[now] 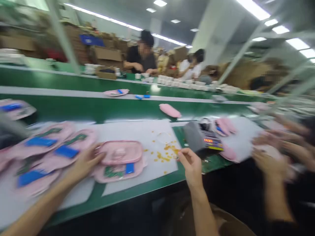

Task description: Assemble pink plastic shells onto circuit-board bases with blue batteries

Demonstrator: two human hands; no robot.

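My left hand grips the left edge of a pink plastic shell, its fingers closed on the rim. That shell is tilted over a second pink shell, inside which a green circuit board and a blue block show. Thumb and forefinger of my right hand are pinched together at the right side of a scatter of small yellow pieces. Blur hides whether one of those pieces is between the fingertips. A white sheet lies under the shells and the pieces.
Several open pink shells with blue blocks overlap at left. Beyond the sheet lies a pink cover. A grey device with a red display stands to the right. Close by at right are a co-worker's hands; other people work across the bench.
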